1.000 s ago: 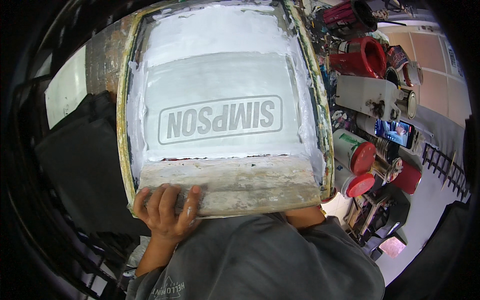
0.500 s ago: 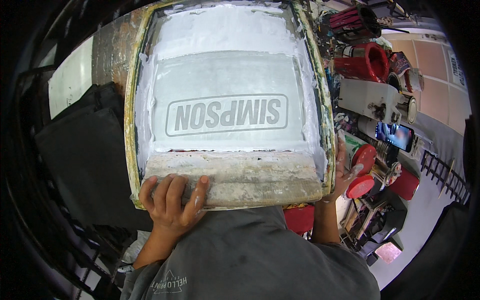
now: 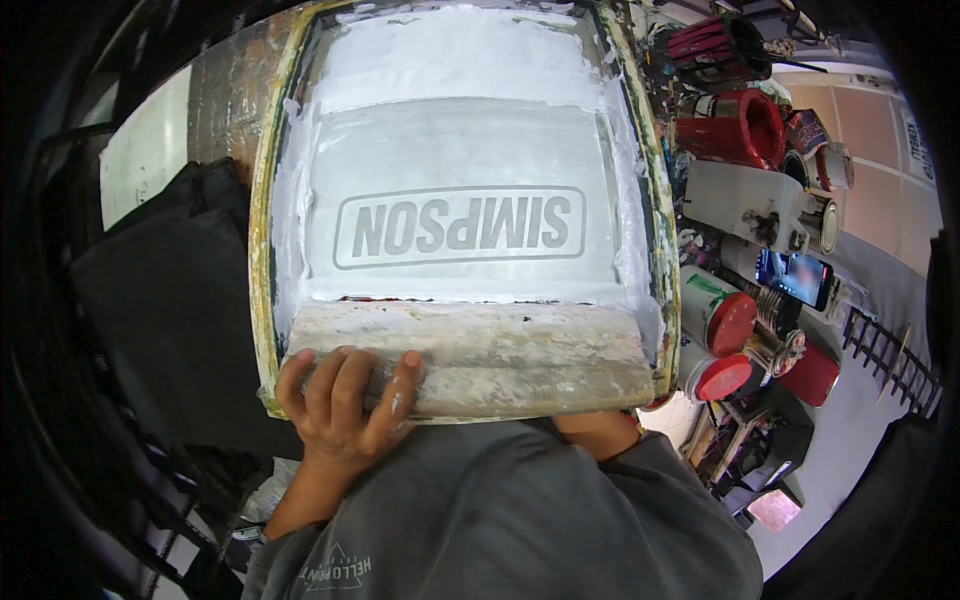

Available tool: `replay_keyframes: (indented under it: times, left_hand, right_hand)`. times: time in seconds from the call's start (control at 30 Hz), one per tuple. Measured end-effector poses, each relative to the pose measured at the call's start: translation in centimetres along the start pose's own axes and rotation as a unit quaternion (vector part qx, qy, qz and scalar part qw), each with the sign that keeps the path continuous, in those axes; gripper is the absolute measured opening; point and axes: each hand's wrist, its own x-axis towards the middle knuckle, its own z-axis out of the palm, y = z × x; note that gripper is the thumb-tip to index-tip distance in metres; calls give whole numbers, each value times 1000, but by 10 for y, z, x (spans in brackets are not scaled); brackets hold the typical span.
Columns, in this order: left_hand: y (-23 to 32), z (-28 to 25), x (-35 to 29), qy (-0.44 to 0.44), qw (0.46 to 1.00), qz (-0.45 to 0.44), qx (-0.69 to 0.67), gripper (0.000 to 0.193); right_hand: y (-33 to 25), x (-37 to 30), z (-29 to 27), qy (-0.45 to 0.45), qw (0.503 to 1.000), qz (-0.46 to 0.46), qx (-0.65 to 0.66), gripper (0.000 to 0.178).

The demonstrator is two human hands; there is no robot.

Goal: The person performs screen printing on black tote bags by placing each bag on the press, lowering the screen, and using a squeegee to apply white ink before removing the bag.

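Note:
A screen-printing frame (image 3: 264, 250) stands in front of me, its edges caked with ink. White ink (image 3: 450, 60) lies thick across its far end and along the sides. The mesh (image 3: 450, 150) shows an outlined block of lettering, upside down to me. Across the near end lies a wide, ink-stained wooden squeegee (image 3: 520, 350). My left hand (image 3: 345, 400) is closed on its left part, fingers bent over the top. My right forearm (image 3: 597, 433) goes in under the near edge of the frame, and that hand is hidden beneath it.
Dark folded fabric (image 3: 160, 300) is piled at the left beside a pale board (image 3: 145, 150). Close on the right stand red-lidded jars (image 3: 730, 325), a white jug (image 3: 740, 205) and a red ink-stained can (image 3: 735, 128). A phone (image 3: 793, 277) is propped among them.
My right hand has left the frame's right side and gone under its near edge, out of sight. The left hand keeps its hold on the squeegee.

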Motion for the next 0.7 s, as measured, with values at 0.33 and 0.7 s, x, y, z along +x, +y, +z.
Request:
replay_keyframes:
  times: [0.33, 0.7]
  left_hand:
    - [3, 1, 3, 6, 1000, -21, -6, 27]
    - [3, 1, 2, -2, 1000, -19, -2, 25]
  right_hand:
    - [36, 13, 16, 24, 1000, 18, 1, 94]
    - [34, 17, 19, 28, 999, 17, -3, 94]
